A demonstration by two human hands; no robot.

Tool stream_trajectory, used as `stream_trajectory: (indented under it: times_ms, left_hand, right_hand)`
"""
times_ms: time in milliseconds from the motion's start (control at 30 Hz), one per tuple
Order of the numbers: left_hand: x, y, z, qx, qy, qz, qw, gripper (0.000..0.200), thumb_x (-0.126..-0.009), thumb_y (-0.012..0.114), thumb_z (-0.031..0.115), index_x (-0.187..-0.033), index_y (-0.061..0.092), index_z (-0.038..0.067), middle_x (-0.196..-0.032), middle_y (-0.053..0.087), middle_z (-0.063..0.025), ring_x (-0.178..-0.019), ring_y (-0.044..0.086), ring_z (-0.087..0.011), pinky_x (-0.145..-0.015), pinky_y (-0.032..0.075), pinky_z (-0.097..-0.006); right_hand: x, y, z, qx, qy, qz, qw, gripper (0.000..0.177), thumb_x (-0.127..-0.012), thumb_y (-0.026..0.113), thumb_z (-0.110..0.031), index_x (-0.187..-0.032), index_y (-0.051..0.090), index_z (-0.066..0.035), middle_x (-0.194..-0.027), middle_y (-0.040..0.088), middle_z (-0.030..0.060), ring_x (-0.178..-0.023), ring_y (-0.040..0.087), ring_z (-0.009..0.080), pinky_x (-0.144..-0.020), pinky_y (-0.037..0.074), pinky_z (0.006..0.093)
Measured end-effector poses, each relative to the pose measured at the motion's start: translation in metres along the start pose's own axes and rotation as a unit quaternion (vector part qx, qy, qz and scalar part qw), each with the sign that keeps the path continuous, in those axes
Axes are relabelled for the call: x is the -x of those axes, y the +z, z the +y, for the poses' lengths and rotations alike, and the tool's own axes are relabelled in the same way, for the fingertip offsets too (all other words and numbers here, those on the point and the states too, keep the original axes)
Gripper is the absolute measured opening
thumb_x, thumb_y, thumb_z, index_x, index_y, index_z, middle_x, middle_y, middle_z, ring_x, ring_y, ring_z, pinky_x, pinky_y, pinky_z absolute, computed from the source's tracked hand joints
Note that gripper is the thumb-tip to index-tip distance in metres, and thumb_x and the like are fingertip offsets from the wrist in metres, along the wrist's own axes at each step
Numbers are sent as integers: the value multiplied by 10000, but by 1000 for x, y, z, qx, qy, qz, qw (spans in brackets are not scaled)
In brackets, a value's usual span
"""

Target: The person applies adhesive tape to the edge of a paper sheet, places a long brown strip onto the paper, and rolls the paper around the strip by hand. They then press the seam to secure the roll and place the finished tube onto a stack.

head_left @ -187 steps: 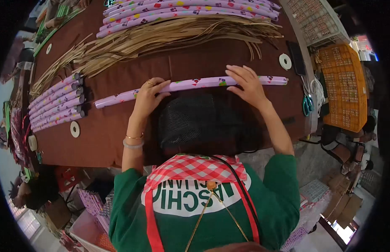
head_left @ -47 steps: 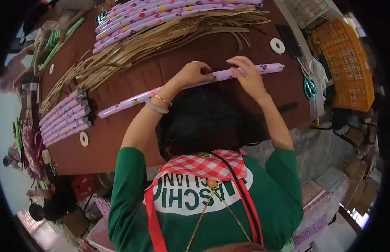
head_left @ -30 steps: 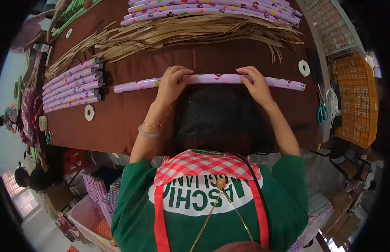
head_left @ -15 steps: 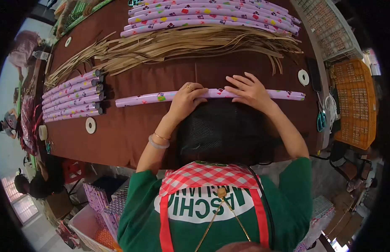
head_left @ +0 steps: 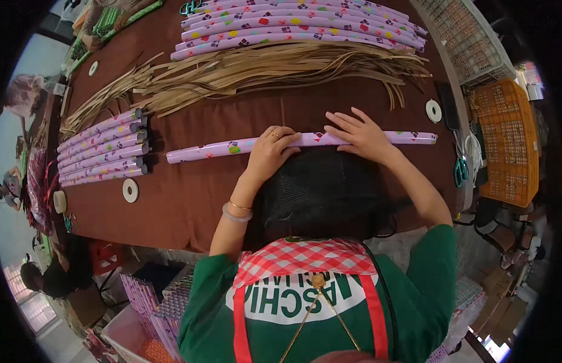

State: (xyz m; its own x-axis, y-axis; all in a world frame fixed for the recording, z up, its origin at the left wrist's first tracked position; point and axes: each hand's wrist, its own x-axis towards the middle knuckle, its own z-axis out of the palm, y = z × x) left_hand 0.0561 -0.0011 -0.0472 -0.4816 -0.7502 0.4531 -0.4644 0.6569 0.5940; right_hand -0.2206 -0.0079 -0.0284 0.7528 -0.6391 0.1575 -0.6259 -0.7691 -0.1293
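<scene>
A single lilac roll of patterned wrapping paper [head_left: 211,150] lies crosswise on the brown-covered table in front of me. My left hand [head_left: 272,151] is closed over the roll left of its middle, the fingers curled on it. Farther right along the same roll, my right hand [head_left: 359,136] rests with its fingers stretched out and spread, the palm side against the paper. Part of the roll is hidden beneath both hands. A black mesh-textured object [head_left: 317,187] sits between my forearms at the table's near side.
Brown paper strips [head_left: 251,72] lie beyond the roll, with more lilac rolls [head_left: 293,30] behind them. Several capped rolls [head_left: 102,151] are stacked left. Tape rings [head_left: 130,190], scissors [head_left: 460,171] and an orange crate [head_left: 508,142] are around. Another person's hands [head_left: 93,39] are at upper left.
The view has shifted slightly. Both hands keep nearly the same places on the roll. At the upper left, more of another person's hands and green material shows.
</scene>
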Motion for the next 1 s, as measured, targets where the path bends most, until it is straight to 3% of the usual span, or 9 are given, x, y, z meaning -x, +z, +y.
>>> stream_trajectory:
  times_ms: [100, 267, 333, 400, 733, 800, 833, 933, 1000]
  left_hand:
    - [2, 0, -2, -2, 7, 7, 1000, 318, -660, 716, 109, -964, 642, 53, -959, 587, -63, -904, 557, -254, -798, 470, -352]
    - [-3, 4, -2, -5, 19, 14, 1000, 323, -659, 717, 116, -966, 640, 54, -948, 585, -61, -899, 557, -251, -792, 470, -348]
    - [0, 5, -2, -16, 14, 12, 1000, 321, -660, 716, 118, -965, 639, 56, -943, 584, -60, -893, 557, -249, -787, 471, -348]
    - [-1, 5, 0, -11, 14, 15, 1000, 318, -660, 716, 117, -962, 639, 57, -942, 584, -59, -891, 558, -248, -786, 471, -347]
    - [0, 4, -4, 17, 14, 20, 1000, 298, -655, 718, 107, -938, 640, 55, -935, 594, -59, -904, 557, -252, -791, 469, -347]
    - [0, 3, -4, 23, 10, 19, 1000, 299, -651, 719, 104, -935, 640, 54, -935, 594, -59, -904, 557, -252, -792, 470, -347]
    - [-2, 5, -1, 28, 2, 18, 999, 299, -647, 721, 102, -931, 640, 54, -936, 594, -58, -905, 557, -252, -794, 470, -346]
    - [-4, 5, 1, 24, 7, 17, 1000, 313, -646, 730, 92, -945, 648, 54, -937, 598, -61, -900, 562, -249, -786, 474, -350]
    - [-1, 6, 2, 29, 4, 19, 999, 319, -650, 737, 84, -957, 656, 55, -941, 602, -64, -899, 565, -251, -779, 479, -354]
  right_hand:
    - [3, 1, 1, 43, -37, 14, 998, 559, -775, 656, -277, -1300, 462, -277, -1402, 390, -20, -1233, 427, 173, -1041, 309, 403]
    - [13, -4, 5, 158, -107, 19, 981, 528, -773, 658, -255, -1272, 486, -284, -1395, 399, -28, -1231, 428, 164, -1038, 312, 389]
    - [2, -2, -8, -14, 27, 4, 1000, 528, -786, 650, -266, -1283, 474, -277, -1403, 386, -20, -1227, 432, 165, -1036, 313, 387]
    - [-8, -3, -13, 8, 35, -16, 999, 542, -793, 648, -277, -1300, 458, -271, -1411, 374, -12, -1223, 436, 169, -1034, 315, 391]
    - [-8, -2, -10, 26, -62, 2, 998, 418, -800, 611, -223, -1208, 555, -290, -1371, 436, -10, -1209, 450, 162, -1046, 279, 394]
    - [-6, -6, -9, 94, -105, -45, 989, 399, -820, 584, -200, -1209, 554, -287, -1378, 429, 3, -1217, 443, 151, -1049, 265, 383]
    - [-4, -4, -6, 114, -117, -8, 987, 411, -809, 604, -215, -1211, 549, -277, -1394, 407, 19, -1218, 442, 154, -1043, 261, 389]
    - [-12, -9, -18, -12, 6, -13, 1000, 590, -805, 627, -255, -1342, 389, -309, -1432, 348, -2, -1214, 443, 158, -1038, 285, 403]
    - [-18, -3, -21, -12, 25, -26, 999, 589, -777, 656, -288, -1320, 427, -293, -1421, 365, -14, -1213, 443, 158, -1042, 271, 421]
